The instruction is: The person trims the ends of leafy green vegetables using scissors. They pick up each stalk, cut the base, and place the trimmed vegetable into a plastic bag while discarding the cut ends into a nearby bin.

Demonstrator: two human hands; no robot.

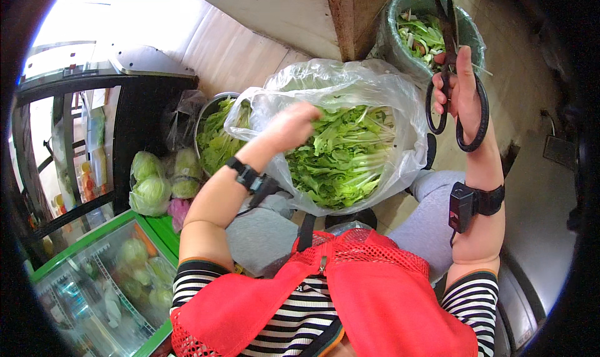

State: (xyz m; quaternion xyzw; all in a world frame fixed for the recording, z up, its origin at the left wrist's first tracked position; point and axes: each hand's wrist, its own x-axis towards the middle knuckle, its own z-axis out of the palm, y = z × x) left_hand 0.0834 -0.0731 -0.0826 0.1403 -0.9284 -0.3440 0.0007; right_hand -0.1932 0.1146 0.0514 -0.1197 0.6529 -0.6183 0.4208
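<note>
My right hand point(461, 92) holds a pair of black-handled scissors point(451, 43), blades pointing away from me and slightly apart, in front of a lined bin. Over the left part of a large clear plastic bag point(408, 94) hovers my left hand point(293, 125), blurred, its fingers curled; whether anything is in them cannot be told. Leafy greens with pale stems point(342, 160) fill the bag, which lies wide open before my knees. More cut greens point(218, 141) lie in a round metal container point(200, 122) to the left of the bag.
The lined bin point(393, 38) at the upper right holds leaf and stem scraps point(422, 33). Wrapped round vegetables point(152, 193) stand at the left, beside a green-framed glass-topped case point(159, 232). A wall corner point(344, 24) juts in behind the bag. Metal equipment point(539, 249) stands at the right.
</note>
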